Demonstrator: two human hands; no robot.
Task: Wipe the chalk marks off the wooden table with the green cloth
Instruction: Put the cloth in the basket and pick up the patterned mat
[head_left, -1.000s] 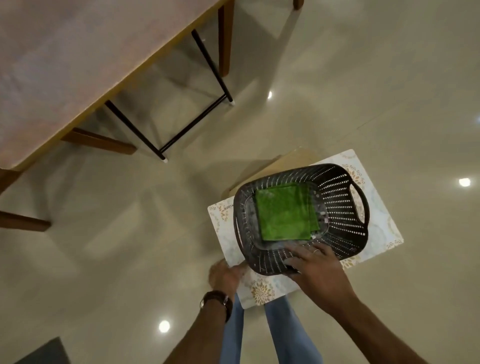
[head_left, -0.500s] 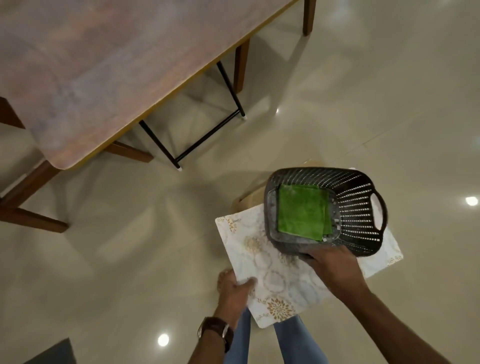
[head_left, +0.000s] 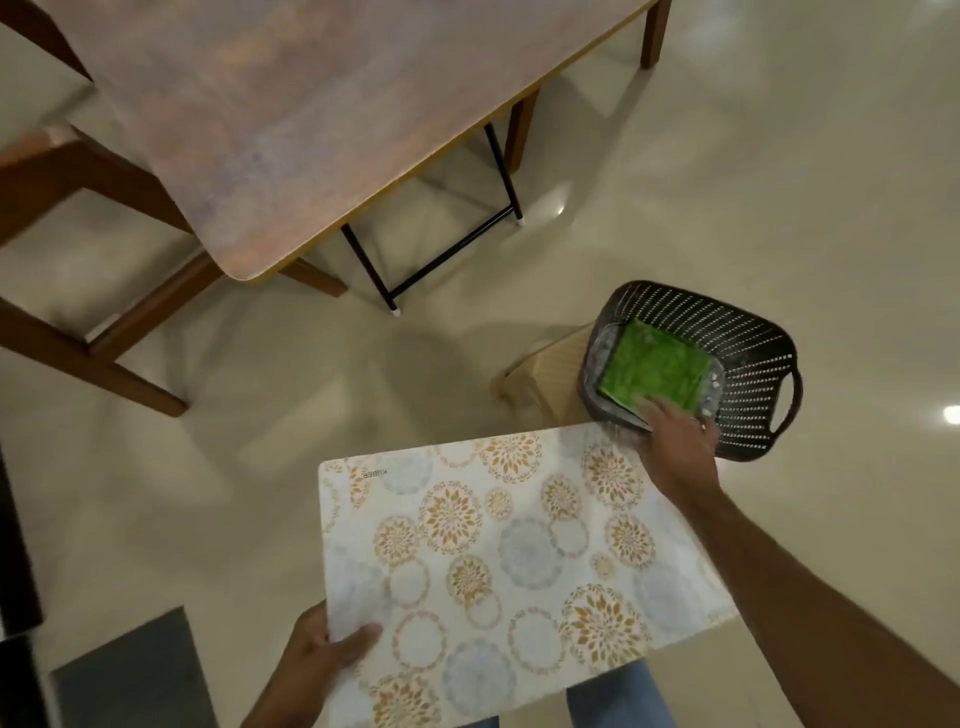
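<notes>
— Floor (head_left: 727, 171) lies open and shiny between the tabletop (head_left: 311, 114) and me; what edges can you make out?

— My view has the tabletop's rounded near corner jutting out at the upper middle, with a long edge running up to the right. Black metal legs (head_left: 441, 260) stand under that edge, and wooden legs splay out to the left. Nothing stands on the floor between that corner and the patterned board (head_left: 509, 561) I carry.

— Count things for me.

— One tabletop, one patterned board, one dark slotted basket (head_left: 748, 343), one green cloth (head_left: 660, 364), one pale stool (head_left: 550, 379) under the basket. Two of my hands show. A grey mat (head_left: 130, 675) lies at the lower left.

— Where is the cloth, set against your hands?

— It lies folded flat in a clear tray inside the basket, well apart from the tabletop. My right hand (head_left: 675, 441) reaches over the basket's near rim, fingers stretched forward and loosely spread, the tips touching the cloth's near edge. That hand is blurred, so I cannot tell whether it has any grip on the cloth. My left hand (head_left: 322, 660) pinches the board's near left corner, thumb on top, fingers underneath. The board's far right corner lies just beside the basket, under my right wrist.
</notes>
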